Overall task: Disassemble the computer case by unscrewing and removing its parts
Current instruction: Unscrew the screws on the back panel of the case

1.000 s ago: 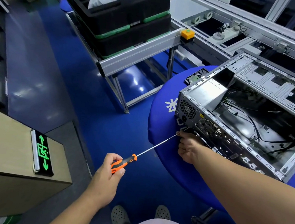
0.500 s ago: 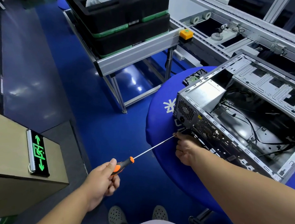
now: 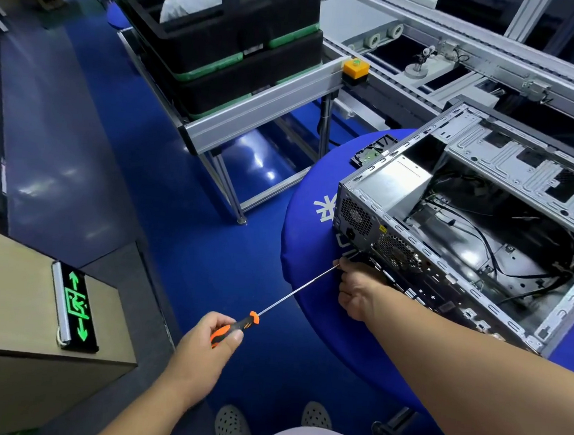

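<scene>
At the computer case (image 3: 466, 231) rear, the left hand (image 3: 207, 345) grips the screwdriver (image 3: 271, 307); the right hand (image 3: 358, 291), apparently pinching its tip, should keep it square.

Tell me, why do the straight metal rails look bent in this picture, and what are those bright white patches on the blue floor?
In the head view, the wide-angle lens bows lines near the edges, so the conveyor rails curve. The white patches on the floor are glare from lights on its glossy surface. The computer case is evenly lit, with sheen on its inner metal. The left hand on the screwdriver looks sharp.
</scene>
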`<state>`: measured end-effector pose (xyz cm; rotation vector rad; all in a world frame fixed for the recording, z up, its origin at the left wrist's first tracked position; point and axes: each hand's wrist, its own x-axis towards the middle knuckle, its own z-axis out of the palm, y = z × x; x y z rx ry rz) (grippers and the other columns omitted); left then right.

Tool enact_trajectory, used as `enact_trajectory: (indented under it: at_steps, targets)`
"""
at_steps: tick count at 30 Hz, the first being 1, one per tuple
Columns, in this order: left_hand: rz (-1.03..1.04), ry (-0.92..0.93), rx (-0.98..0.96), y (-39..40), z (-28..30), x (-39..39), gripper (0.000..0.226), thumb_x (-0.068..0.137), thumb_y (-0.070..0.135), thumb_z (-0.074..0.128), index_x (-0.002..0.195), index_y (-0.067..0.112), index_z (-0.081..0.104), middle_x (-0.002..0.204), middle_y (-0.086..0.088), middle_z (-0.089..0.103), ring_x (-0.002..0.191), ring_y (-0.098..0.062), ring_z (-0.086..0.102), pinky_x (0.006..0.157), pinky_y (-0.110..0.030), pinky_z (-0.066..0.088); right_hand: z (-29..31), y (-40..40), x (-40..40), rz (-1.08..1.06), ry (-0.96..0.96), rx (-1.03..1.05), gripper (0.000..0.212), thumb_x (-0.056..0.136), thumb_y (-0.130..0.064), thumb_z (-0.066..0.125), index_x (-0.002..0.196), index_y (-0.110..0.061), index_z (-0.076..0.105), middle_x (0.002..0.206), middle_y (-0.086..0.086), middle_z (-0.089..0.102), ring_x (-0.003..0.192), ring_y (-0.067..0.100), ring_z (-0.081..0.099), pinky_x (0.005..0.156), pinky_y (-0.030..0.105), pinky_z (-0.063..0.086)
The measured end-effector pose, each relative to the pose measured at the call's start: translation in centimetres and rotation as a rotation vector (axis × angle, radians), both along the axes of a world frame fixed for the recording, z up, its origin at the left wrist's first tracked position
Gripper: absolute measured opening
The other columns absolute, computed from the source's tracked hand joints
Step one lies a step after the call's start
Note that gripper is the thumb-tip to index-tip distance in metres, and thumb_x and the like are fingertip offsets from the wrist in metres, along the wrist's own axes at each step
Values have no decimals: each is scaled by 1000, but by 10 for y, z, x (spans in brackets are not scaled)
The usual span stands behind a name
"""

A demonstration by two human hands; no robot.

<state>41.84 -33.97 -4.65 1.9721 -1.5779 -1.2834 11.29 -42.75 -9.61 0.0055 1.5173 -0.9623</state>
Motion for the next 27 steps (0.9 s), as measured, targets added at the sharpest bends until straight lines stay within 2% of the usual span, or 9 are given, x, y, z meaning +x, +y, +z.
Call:
enact_trajectory:
  at_steps: [3,5,7,10,12,14,17,22,27]
  targets:
    - [-123,-176,-164,7,-1,3,37,92,28,80,109,47,53,104,22,60,99,10,58,72,-11,44,1,1,-1,6,5,9,27,102,-32,62,80,-19,68,52,-5,27,42,10,18,34,22,15]
    - [-104,-180,-228,7,-1,4,42,89,23,82,108,46,52,110,23,57,103,11,57,69,-7,45,1,1,-1,4,-6,4,26,102,-33,62,80,-19,68,50,-6,28,42,10,18,33,22,15]
    - [-47,-163,-244,5,-2,7,38,87,22,84,105,42,57,106,18,62,98,7,60,65,-6,47,0,1,-2,-3,-14,-1,26,101,-33,63,80,-19,68,47,-7,29,40,9,18,33,21,14]
    - [58,-85,-171,3,-2,8,28,88,19,84,102,35,66,97,8,72,90,-4,68,68,-14,50,-1,1,-3,-6,-25,-10,25,101,-33,63,82,-18,68,50,-6,27,42,9,16,34,21,13]
    - [152,71,-84,2,-2,7,21,92,14,79,104,29,71,94,0,77,80,-14,73,64,-21,53,-1,1,-3,0,-30,-13,25,102,-33,62,83,-18,67,53,-6,26,43,9,16,35,21,13]
    - [289,277,22,0,-1,6,11,98,14,73,108,18,75,95,-9,79,68,-16,71,56,-25,51,-1,1,-4,7,-34,-12,25,102,-33,62,83,-18,67,52,-6,27,41,8,16,35,21,13]
    - [434,461,202,-2,1,5,22,105,29,64,109,10,75,90,-16,78,63,-17,64,53,-27,47,1,2,-4,12,-31,-6,25,102,-33,63,82,-18,67,51,-7,29,40,8,18,35,21,13]
    - [488,482,339,-3,5,1,40,106,47,56,111,10,71,78,-15,73,52,-16,55,46,-25,41,1,5,-5,12,-38,-18,25,102,-31,62,82,-17,65,52,-6,27,39,8,17,34,20,13]
    - [395,310,264,-2,5,-1,47,109,53,46,104,14,73,69,-10,70,51,-15,56,46,-27,43,-1,5,-6,7,-30,-17,25,101,-31,63,81,-17,65,48,-6,28,36,8,18,33,20,14]
